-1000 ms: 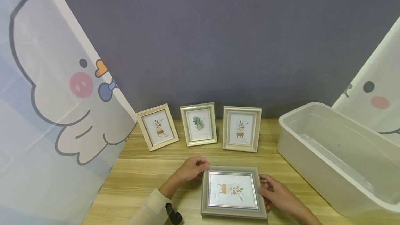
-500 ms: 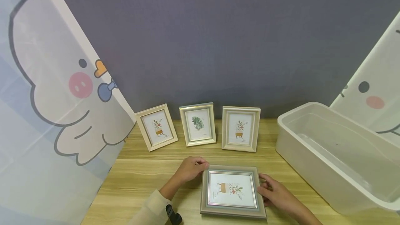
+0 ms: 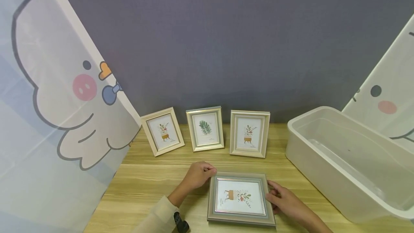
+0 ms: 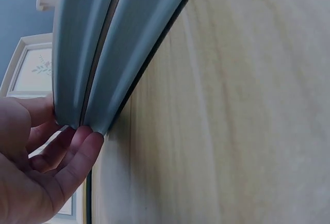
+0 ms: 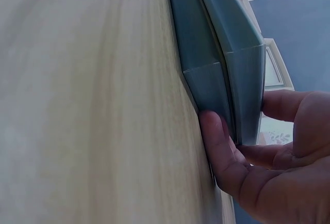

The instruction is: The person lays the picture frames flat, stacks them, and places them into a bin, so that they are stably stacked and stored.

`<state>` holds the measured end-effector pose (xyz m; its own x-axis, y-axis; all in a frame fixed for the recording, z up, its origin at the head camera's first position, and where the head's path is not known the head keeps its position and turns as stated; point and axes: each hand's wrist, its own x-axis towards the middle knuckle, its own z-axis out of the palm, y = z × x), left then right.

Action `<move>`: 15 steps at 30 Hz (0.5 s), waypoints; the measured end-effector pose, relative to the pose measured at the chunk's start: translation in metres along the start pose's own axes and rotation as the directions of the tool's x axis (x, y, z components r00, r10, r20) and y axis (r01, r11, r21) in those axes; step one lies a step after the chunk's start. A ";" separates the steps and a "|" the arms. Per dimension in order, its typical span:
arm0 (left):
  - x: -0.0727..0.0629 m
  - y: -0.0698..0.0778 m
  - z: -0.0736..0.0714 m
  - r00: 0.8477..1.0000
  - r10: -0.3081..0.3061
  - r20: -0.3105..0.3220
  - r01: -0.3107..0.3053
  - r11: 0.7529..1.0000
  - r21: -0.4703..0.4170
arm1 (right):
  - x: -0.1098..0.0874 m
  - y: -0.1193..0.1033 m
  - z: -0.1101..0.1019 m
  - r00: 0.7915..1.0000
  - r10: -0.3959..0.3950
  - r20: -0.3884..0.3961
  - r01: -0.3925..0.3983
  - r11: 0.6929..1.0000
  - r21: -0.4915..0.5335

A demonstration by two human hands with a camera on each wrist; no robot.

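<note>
A grey-beige picture frame (image 3: 238, 220) with a potted-plant print lies face up near the table's front, the print turned sideways. From the side, in the left wrist view, its edge (image 4: 116, 38) shows two thick layers with a seam between, like two frames stacked. My left hand (image 3: 198, 175) holds the far left corner, thumb on the face and fingertips along the lower edge. At the opposite short side my right hand (image 3: 288, 200) grips the edge; in the right wrist view, its fingers (image 5: 219, 141) reach the lower layer by the table.
Behind stand three upright frames: a tilted cream one (image 3: 148, 132) on the left, a leaf print (image 3: 207, 128) in the middle and a plant print (image 3: 249, 128) on the right. A large off-white bin (image 3: 323, 179) occupies the right side. A dark wristband (image 3: 181, 222) circles the left sleeve.
The hands and the frame between them stay almost still. Only a slight shift of the head view shows.
</note>
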<state>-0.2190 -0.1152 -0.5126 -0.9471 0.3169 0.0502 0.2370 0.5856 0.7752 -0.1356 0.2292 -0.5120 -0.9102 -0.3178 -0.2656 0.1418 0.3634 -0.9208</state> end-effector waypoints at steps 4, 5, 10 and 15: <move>0.001 0.000 0.000 1.000 0.005 0.011 -0.005 1.000 0.022 | 0.000 0.000 0.000 1.000 -0.002 0.008 0.002 1.000 0.002; 0.002 0.000 -0.001 1.000 0.007 0.013 -0.008 1.000 0.028 | 0.001 0.001 0.000 1.000 0.001 0.008 -0.001 1.000 0.003; 0.004 0.001 0.000 0.999 0.042 0.008 -0.042 0.996 0.081 | 0.002 0.003 -0.001 1.000 0.004 0.011 -0.004 1.000 0.020; 0.005 0.003 -0.001 0.999 0.042 0.009 -0.042 0.994 0.096 | 0.003 0.006 -0.001 1.000 -0.001 0.019 0.001 1.000 0.021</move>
<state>-0.2234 -0.1123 -0.5091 -0.9344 0.3479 0.0768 0.2967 0.6407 0.7082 -0.1381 0.2311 -0.5178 -0.9027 -0.3351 -0.2700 0.1491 0.3450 -0.9267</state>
